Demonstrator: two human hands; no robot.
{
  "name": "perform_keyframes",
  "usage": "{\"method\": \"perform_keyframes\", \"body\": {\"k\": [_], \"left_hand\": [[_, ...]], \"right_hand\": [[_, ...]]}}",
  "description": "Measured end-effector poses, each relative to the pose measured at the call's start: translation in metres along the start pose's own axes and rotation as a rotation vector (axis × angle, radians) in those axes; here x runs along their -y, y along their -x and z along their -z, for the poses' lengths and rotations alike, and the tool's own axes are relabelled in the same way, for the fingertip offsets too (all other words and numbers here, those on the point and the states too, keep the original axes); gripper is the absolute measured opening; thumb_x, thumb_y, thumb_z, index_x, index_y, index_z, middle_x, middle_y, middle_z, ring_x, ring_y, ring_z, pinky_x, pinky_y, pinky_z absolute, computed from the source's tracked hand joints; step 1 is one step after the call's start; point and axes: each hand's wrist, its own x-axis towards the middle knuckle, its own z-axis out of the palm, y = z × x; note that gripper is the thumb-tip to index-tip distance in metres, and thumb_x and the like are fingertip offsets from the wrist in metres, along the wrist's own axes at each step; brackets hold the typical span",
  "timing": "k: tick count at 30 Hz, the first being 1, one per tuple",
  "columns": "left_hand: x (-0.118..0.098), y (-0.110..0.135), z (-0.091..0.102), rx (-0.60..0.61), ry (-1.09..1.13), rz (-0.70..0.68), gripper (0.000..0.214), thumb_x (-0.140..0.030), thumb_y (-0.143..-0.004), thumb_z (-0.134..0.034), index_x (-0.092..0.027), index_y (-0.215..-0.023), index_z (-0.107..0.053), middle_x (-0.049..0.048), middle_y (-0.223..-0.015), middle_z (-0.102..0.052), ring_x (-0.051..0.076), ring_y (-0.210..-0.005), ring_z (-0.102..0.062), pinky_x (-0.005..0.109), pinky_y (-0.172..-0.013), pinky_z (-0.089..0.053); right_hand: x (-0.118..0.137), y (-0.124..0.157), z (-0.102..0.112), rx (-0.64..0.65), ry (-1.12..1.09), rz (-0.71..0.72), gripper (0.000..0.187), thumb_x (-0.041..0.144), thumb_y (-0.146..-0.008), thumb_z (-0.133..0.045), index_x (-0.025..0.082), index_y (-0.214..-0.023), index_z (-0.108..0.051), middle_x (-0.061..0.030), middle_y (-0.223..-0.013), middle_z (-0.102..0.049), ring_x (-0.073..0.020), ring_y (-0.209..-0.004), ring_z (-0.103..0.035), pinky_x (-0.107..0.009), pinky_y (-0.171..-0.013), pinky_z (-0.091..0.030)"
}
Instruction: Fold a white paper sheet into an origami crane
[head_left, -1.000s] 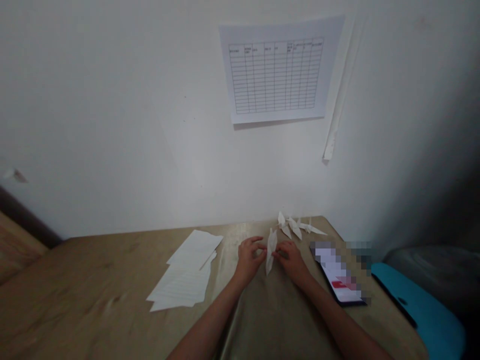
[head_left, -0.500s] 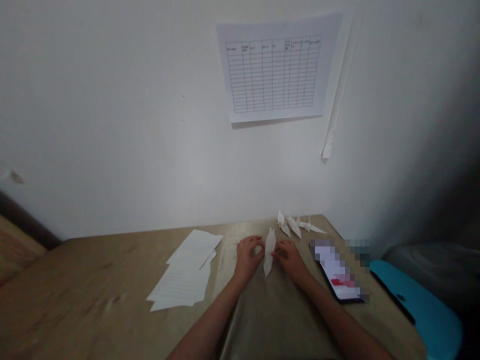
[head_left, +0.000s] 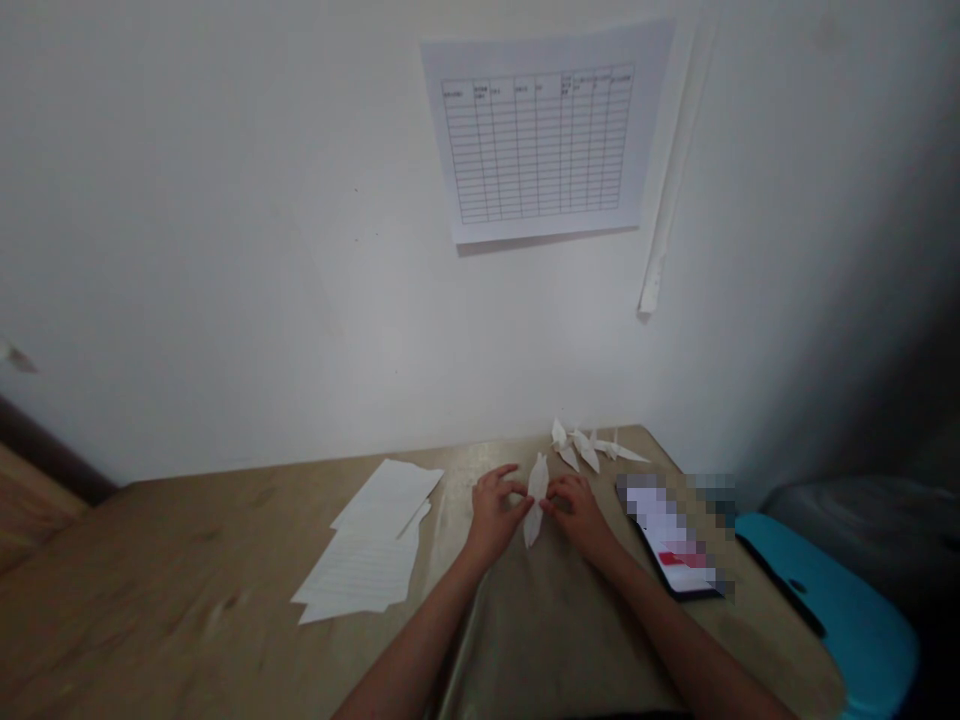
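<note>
A narrow folded piece of white paper [head_left: 538, 482], pointed at its lower end, stands lengthwise between my hands above the table [head_left: 225, 560]. My left hand [head_left: 496, 510] has its thumb and a finger at the paper's left edge, the other fingers curved above. On the opposite edge, my right hand [head_left: 576, 510] pinches the paper between thumb and fingertips. Just beyond my right hand lie several folded paper cranes [head_left: 589, 450] in a row near the wall.
Loose white sheets [head_left: 367, 550], some lined, lie left of my hands. A phone [head_left: 675, 545] with a lit, blurred screen rests to the right. Past the table's right edge is a blue stool or chair seat [head_left: 840, 610]. A printed table sheet [head_left: 551, 135] hangs on the wall.
My left thumb has come in against the folded paper's left edge. The right hand keeps its pinch, and the whole view has shifted slightly.
</note>
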Motion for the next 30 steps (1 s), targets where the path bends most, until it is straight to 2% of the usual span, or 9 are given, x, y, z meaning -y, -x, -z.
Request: {"method": "perform_keyframes", "body": {"k": [12, 19, 25, 30], "left_hand": [[0.004, -0.003, 0.000, 0.027, 0.010, 0.015, 0.008, -0.018, -0.078, -0.079, -0.025, -0.081, -0.079, 0.0058, -0.131, -0.069, 0.026, -0.125, -0.060, 0.050, -0.112, -0.044], [0.002, -0.005, 0.002, 0.037, -0.019, 0.027, 0.006, -0.018, -0.077, -0.080, -0.023, -0.079, -0.079, 0.0070, -0.130, -0.069, 0.027, -0.124, -0.060, 0.051, -0.111, -0.043], [-0.010, 0.001, 0.002, -0.036, -0.071, -0.001, 0.009, -0.016, -0.075, -0.081, -0.023, -0.077, -0.077, 0.0060, -0.130, -0.067, 0.028, -0.126, -0.056, 0.054, -0.112, -0.039], [-0.020, 0.007, -0.001, -0.090, -0.097, -0.029, 0.013, -0.012, -0.074, -0.079, -0.023, -0.074, -0.073, 0.0052, -0.130, -0.066, 0.030, -0.128, -0.052, 0.061, -0.115, -0.033]], "right_hand": [[0.003, -0.002, 0.002, 0.002, 0.014, 0.007, 0.007, 0.028, -0.086, -0.067, 0.023, -0.081, -0.069, -0.0064, -0.103, -0.070, -0.0261, -0.110, -0.055, -0.044, -0.102, -0.041], [0.005, -0.002, 0.003, -0.005, 0.021, -0.002, 0.010, 0.031, -0.087, -0.066, 0.023, -0.082, -0.070, -0.0065, -0.102, -0.069, -0.0264, -0.110, -0.054, -0.046, -0.103, -0.040], [0.008, -0.001, 0.002, -0.033, 0.057, 0.012, 0.010, 0.031, -0.085, -0.066, 0.023, -0.079, -0.069, -0.0071, -0.102, -0.068, -0.0266, -0.109, -0.054, -0.046, -0.102, -0.041], [0.011, -0.001, 0.002, -0.062, 0.070, 0.021, 0.014, 0.031, -0.084, -0.068, 0.022, -0.074, -0.067, -0.0072, -0.097, -0.068, -0.0265, -0.105, -0.055, -0.046, -0.099, -0.043]]}}
